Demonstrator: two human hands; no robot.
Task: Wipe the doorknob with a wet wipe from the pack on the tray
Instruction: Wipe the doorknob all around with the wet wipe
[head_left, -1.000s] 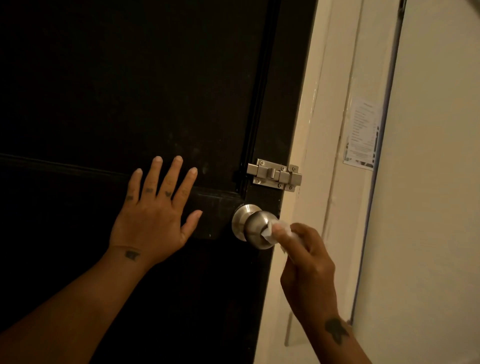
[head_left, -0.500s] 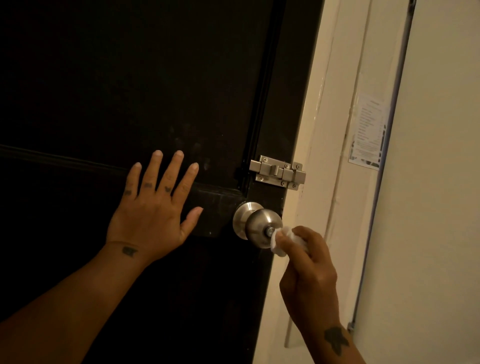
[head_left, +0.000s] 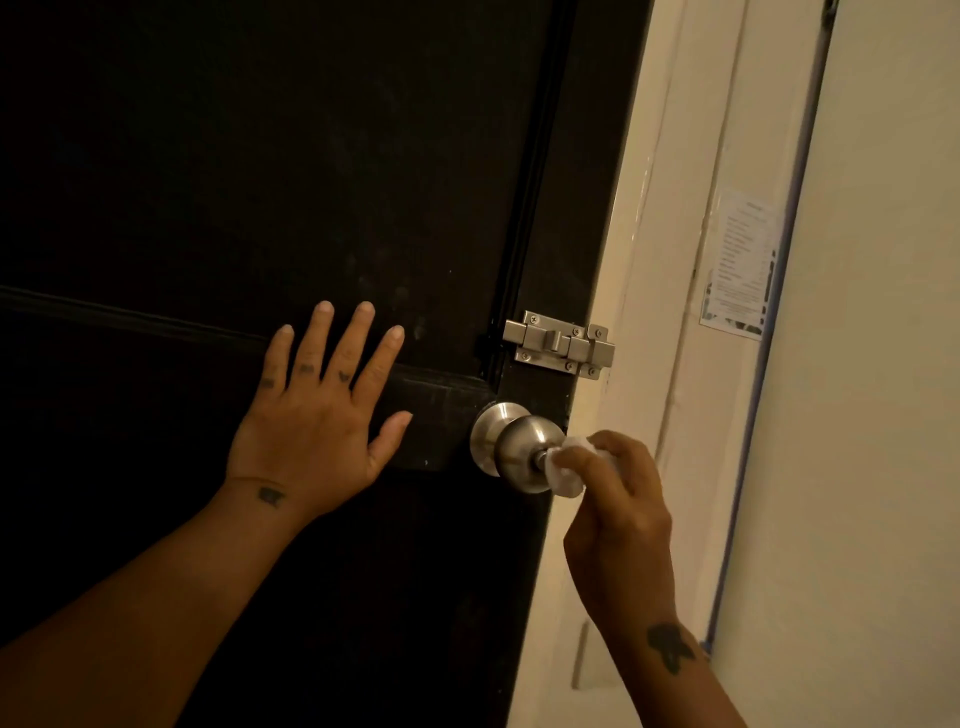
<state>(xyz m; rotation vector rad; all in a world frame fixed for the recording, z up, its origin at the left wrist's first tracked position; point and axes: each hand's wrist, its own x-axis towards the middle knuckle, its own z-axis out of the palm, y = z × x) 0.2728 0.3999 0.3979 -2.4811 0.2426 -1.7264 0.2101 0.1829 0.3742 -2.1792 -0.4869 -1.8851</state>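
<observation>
A big dark door (head_left: 260, 156) fills most of the view. Its edge stands next to a pale door frame (head_left: 649, 260). To the right of the frame is a pale wall (head_left: 883, 364). A sheet of paper (head_left: 740, 265) with small print is stuck up beside the frame. The print is too small to read.

The left hand (head_left: 317, 426) lies flat on the door with its fingers spread wide. It holds nothing. It is to the left of the knob and does not touch it.

The right hand (head_left: 618, 509) comes up from the bottom right. Its fingers are closed around a small white wet wipe (head_left: 566, 478), bunched up into a wad.

A silver sliding bolt (head_left: 558, 345) sits on the door near the edge, just above the knob.

The round silver doorknob (head_left: 519, 452) sticks out from the door near its edge. The wipe presses on the front of the knob, right at its middle, on the side nearest the frame.
</observation>
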